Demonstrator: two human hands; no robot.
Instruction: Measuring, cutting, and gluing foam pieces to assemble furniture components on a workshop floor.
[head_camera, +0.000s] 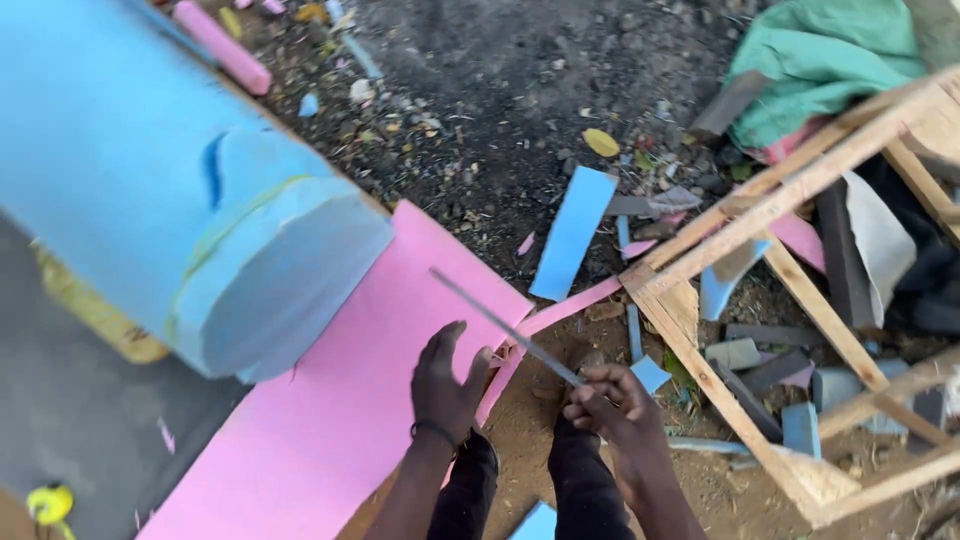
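the right hand has its fingers curled tight round the near end of a long thin blade, a flat grey metal strip that runs up toward ten o'clock across the pink foam sheet. the left hand lies flat and open on that sheet's edge, fingers spread, gripping nothing, only pressing down just beside the blade. a narrow pink strip trails off the sheet toward two o'clock, partly cut free by the look of it.

the pink foam looks light, soft and floppy, likely to buckle if lifted by one corner; a flat palm near the cut line seems the best hold. the blade looks stiff, thin and sharp, best taken at its end.

at ten o'clock a thick blue foam roll overhangs the sheet, spongy and rounded. blue foam offcuts litter the dirt ground. at three o'clock stands a bare wooden frame, and a green cloth lies at one o'clock.
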